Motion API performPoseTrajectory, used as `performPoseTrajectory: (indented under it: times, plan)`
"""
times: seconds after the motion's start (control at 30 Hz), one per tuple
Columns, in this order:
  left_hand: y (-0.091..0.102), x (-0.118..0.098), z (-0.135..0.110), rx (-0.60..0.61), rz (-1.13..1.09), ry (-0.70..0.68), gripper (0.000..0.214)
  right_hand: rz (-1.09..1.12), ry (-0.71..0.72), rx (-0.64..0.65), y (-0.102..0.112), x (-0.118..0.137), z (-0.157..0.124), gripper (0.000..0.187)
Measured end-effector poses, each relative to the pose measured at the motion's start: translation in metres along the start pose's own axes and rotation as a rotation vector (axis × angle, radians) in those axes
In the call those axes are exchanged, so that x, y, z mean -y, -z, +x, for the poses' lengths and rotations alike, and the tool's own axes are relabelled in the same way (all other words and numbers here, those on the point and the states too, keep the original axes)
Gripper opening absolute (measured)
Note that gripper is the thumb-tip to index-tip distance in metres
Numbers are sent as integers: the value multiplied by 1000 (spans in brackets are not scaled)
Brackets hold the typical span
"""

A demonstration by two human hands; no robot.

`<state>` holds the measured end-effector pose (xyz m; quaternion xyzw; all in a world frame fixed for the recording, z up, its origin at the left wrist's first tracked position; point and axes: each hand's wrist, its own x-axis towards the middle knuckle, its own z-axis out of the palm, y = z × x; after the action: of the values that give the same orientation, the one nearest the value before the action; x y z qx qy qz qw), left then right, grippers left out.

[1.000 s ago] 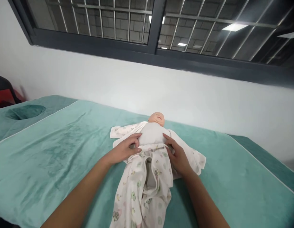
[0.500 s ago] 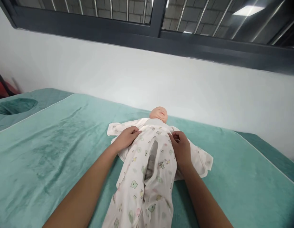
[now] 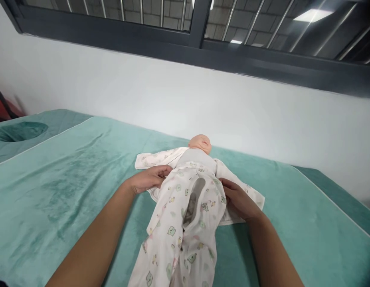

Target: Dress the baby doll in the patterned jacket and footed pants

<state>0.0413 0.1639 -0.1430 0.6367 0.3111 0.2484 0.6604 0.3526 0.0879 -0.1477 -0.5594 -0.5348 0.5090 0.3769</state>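
A baby doll (image 3: pixel 199 143) lies on its back on the teal-covered table (image 3: pixel 68 187), head toward the wall. A white printed baby garment (image 3: pixel 179 223) is spread under it and drawn up over its body. My left hand (image 3: pixel 149 179) grips the garment's edge at the doll's left side, fingers curled round the cloth. My right hand (image 3: pixel 238 199) holds the cloth on the other side, its fingers tucked under the fabric. The doll's legs are hidden beneath the garment.
A white wall (image 3: pixel 232 111) rises just behind the table, with a dark-framed barred window (image 3: pixel 199 28) above. A second teal surface with a round dent (image 3: pixel 17 131) lies at the far left. A red and dark object (image 3: pixel 2 107) sits at the left edge.
The patterned garment has been pulled up over the doll's grey body, then both hands slid back down along its sides, gathering the cloth. The camera tilted down slightly.
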Motion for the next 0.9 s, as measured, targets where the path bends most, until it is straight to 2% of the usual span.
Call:
performPoseTrajectory:
  times: [0.13,0.23,0.37,0.57,0.73,0.9]
  plan:
    - [-1,1,2,2,-98,31,19,127,11,-47,-7,-10,2,34]
    - [-6,-1,3,-65,-64,-1,14,179,39,-57,-9,-12,2,32]
    - [-15,-5,2,-177,26,-30,19,198,77,-32,-13,-11,4,30]
    - [-24,1,10,-325,62,-39,21,259,160,-144,-25,-11,12,31]
    - [-24,11,17,-331,-18,-61,19,339,179,-130,-25,-10,15,30]
    - [-25,8,16,-317,-56,-68,23,386,180,-136,-24,-10,16,30]
